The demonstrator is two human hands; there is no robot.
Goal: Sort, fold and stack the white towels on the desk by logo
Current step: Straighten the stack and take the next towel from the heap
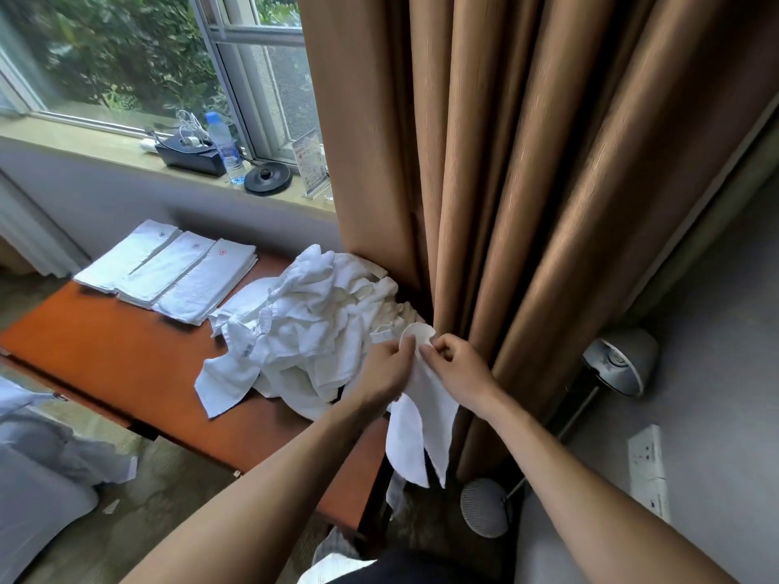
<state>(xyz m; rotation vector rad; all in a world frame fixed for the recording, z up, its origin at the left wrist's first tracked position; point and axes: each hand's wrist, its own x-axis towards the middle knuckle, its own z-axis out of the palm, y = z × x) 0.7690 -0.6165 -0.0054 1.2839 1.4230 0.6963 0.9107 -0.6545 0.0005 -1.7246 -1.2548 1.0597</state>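
Observation:
Both hands hold one white towel (421, 423) by its top edge above the desk's right end. My left hand (390, 366) and my right hand (455, 364) pinch it close together, and the rest hangs down past the desk edge. A loose heap of unfolded white towels (320, 322) lies on the orange-brown desk (114, 356), just left of my hands. At the desk's far left sit three flat stacks of folded towels (168, 269); the left one bears a dark logo, the other two red logos.
A brown curtain (527, 183) hangs right behind my hands. The window sill holds a black tray (192, 153), a water bottle (225, 147), a kettle base (268, 178) and a card stand (312, 164). A floor lamp (617, 364) stands at the right. Bedding (46, 453) lies at the lower left.

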